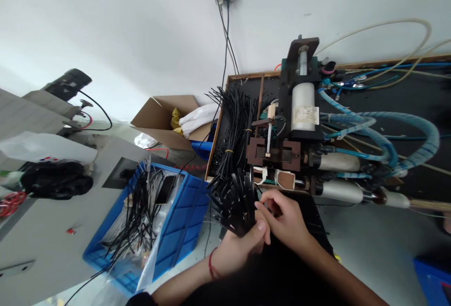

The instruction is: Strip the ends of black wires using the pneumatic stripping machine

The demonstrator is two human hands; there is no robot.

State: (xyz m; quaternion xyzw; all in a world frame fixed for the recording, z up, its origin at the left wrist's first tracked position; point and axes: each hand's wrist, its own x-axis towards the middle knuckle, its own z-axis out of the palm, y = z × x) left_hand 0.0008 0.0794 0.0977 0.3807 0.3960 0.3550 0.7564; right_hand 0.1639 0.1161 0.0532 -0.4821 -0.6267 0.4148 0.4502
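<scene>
My left hand [239, 248] is closed round a fanned bundle of short black cables [235, 200], held just in front of a small pneumatic press machine [299, 127]. A red cord circles that wrist. My right hand [285, 219] is beside it, fingers curled and pinching at the bundle's right edge, close under the machine's brown jaw block [275, 153]. What the right fingertips pinch is too small to name.
More black cables [236, 127] lie banded on the black board left of the machine. A blue crate [176, 231] with loose cables stands at lower left. An open cardboard box [169, 118] sits behind. Blue hoses [387, 132] run off to the right.
</scene>
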